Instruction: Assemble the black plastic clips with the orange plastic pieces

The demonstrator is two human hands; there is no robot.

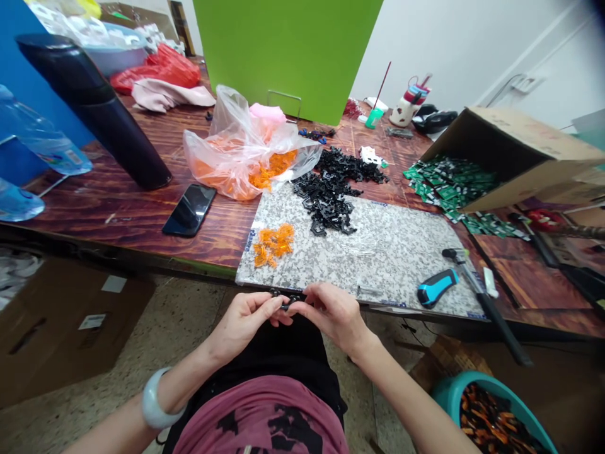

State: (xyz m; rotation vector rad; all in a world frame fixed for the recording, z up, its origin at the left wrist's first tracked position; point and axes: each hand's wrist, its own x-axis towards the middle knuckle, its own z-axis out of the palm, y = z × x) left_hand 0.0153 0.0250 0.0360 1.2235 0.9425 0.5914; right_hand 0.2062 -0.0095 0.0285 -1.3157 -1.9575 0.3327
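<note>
1. Two bare hands meet above the lap, just in front of the board's near edge, with a small black part (286, 302) between them (its shape is mostly hidden by the fingers).
2. The left hand (248, 315) has its grip pinched on one side of the part; the right hand (336, 313) has its grip closed on the other.
3. Beyond, the speckled board (397, 252) lies on the table (123, 221), bearing loose orange pieces (274, 244) at left and part of a black heap (331, 202) behind.
4. A hammer (496, 315) lies at right, beside a blue-and-black handle (437, 287).
</note>
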